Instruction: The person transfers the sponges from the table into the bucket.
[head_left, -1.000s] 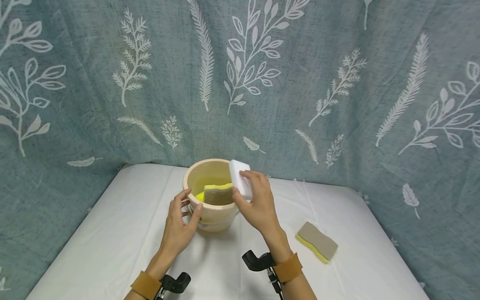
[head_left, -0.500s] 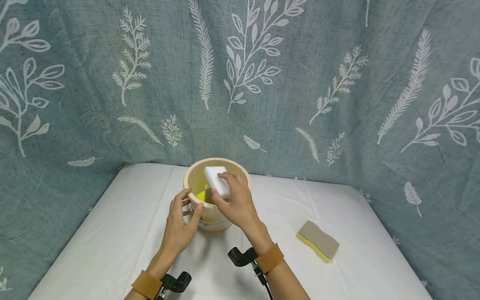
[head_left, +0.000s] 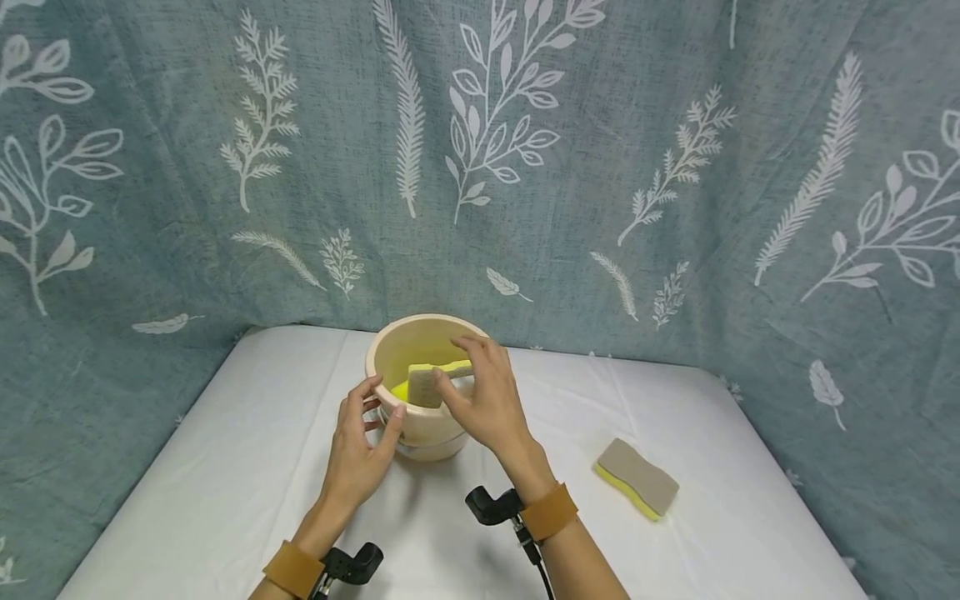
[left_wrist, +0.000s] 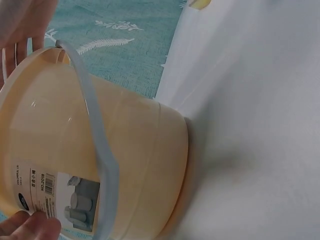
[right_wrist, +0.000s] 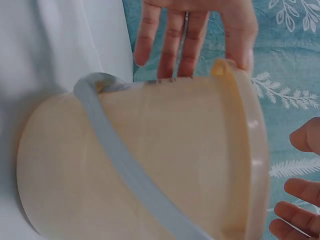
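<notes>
A cream bucket (head_left: 427, 433) with a grey handle (left_wrist: 95, 120) stands upright on the white-covered table. My left hand (head_left: 360, 458) grips its near-left rim, thumb and fingers spread along the edge. My right hand (head_left: 487, 400) hovers over the right side of the opening, thumb and fingers apart and holding nothing. Inside the bucket stands a yellow-and-grey sponge (head_left: 423, 387), and a bright yellow piece (head_left: 401, 392) shows beside it. Part of a white sponge block (head_left: 463, 386) shows between my right thumb and fingers, lower in the bucket. The bucket's bottom is hidden.
Another yellow-and-grey sponge (head_left: 637, 479) lies on the table (head_left: 720, 533) to the right of the bucket. A blue-green curtain with white leaf prints (head_left: 555, 208) hangs behind and along both sides. Each wrist wears a strap with a black camera.
My right hand carried the white sponge block leftward over the bucket and let it go inside; now it has shifted slightly right, fingers spread. My left hand stayed on the rim.
</notes>
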